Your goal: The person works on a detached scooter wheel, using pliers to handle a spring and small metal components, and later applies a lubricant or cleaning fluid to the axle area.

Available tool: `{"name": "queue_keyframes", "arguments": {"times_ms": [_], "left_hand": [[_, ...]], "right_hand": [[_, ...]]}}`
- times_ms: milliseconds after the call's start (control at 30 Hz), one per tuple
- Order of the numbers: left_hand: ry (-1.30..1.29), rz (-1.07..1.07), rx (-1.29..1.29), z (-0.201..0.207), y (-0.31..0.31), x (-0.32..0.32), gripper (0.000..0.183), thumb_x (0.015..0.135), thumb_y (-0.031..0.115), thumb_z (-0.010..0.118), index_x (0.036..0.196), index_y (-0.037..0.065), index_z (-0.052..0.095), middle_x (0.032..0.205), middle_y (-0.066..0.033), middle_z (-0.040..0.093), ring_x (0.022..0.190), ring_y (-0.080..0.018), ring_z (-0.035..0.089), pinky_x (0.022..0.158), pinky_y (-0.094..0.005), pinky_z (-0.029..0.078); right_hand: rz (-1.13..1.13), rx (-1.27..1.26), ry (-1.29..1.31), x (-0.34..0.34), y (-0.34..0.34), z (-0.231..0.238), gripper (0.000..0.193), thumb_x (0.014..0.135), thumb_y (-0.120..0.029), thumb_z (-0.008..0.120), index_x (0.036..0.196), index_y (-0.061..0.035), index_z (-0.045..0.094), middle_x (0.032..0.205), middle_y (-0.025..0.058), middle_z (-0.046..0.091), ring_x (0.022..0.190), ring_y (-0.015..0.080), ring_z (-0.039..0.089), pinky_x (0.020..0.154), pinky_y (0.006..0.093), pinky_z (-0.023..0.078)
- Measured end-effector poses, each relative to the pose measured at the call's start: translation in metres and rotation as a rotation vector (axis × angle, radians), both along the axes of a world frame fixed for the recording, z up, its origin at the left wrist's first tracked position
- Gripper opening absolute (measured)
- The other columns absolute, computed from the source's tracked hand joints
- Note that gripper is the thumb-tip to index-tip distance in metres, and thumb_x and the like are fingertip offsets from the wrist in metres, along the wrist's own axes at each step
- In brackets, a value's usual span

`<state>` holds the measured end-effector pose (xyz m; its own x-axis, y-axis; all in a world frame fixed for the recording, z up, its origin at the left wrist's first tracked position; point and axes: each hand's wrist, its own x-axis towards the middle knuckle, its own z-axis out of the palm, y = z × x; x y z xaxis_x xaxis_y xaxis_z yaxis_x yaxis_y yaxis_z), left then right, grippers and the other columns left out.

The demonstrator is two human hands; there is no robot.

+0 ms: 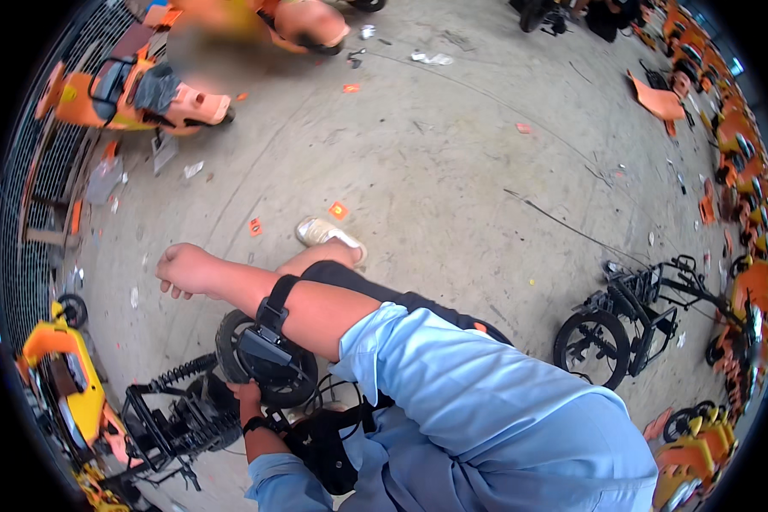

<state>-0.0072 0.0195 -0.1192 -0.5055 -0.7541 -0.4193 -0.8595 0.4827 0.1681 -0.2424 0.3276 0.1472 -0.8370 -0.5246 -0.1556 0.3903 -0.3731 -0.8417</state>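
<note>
My right arm reaches across to the left. Its hand [185, 269] hangs over the concrete floor beyond the wheel, fingers curled under. Whatever they may hold is hidden. My left hand [247, 401] is closed at the near edge of a black-tyred wheel [230, 346], beside the black frame; its fingertips are partly hidden. That wheel belongs to a bare black scooter frame [175, 427] with a coil-spring shock absorber [186, 369], lying at my lower left. A black device is strapped to my right forearm and covers part of the wheel.
Another bare scooter frame [648, 311] with a wheel stands at the right. An orange scooter [136, 96] is at the upper left, a yellow body [70, 375] at the lower left. Orange scooters line the right edge. An orange panel [657, 101] and scraps lie on the floor.
</note>
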Motion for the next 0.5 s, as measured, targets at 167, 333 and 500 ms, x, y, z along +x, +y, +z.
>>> {"name": "queue_keyframes", "arguments": {"times_ms": [167, 333, 500], "left_hand": [[-0.165, -0.22, 0.023, 0.018, 0.009, -0.015, 0.102, 0.086, 0.02, 0.069, 0.153, 0.0, -0.005, 0.154, -0.0255, 0.03, 0.135, -0.0409, 0.041, 0.112, -0.0461, 0.033], [-0.238, -0.603, 0.296, 0.047, -0.042, 0.002, 0.048, 0.091, 0.026, 0.053, 0.131, -0.001, 0.052, 0.122, -0.0212, 0.063, 0.112, -0.0352, 0.061, 0.093, -0.0457, 0.049], [-0.574, -1.014, 0.049, 0.07, -0.03, -0.022, 0.035, 0.09, 0.034, 0.057, 0.112, 0.009, 0.069, 0.115, -0.0167, 0.067, 0.103, -0.0339, 0.063, 0.087, -0.0449, 0.047]], "right_hand": [[-0.37, -0.135, -0.135, -0.024, 0.206, -0.028, 0.018, 0.094, -0.019, 0.056, 0.102, -0.0037, 0.061, 0.086, 0.0064, 0.066, 0.067, 0.0138, 0.06, 0.058, 0.0312, 0.047], [-0.909, -0.036, -0.503, 0.05, 0.373, -0.227, 0.016, 0.091, -0.019, 0.054, 0.099, -0.006, 0.06, 0.083, 0.0042, 0.064, 0.066, 0.0155, 0.057, 0.061, 0.0327, 0.046], [-1.144, 0.557, -0.941, 0.292, 0.489, -0.453, 0.021, 0.094, -0.02, 0.049, 0.085, -0.0055, 0.061, 0.073, 0.0082, 0.063, 0.057, 0.0196, 0.056, 0.049, 0.0351, 0.043]]}}
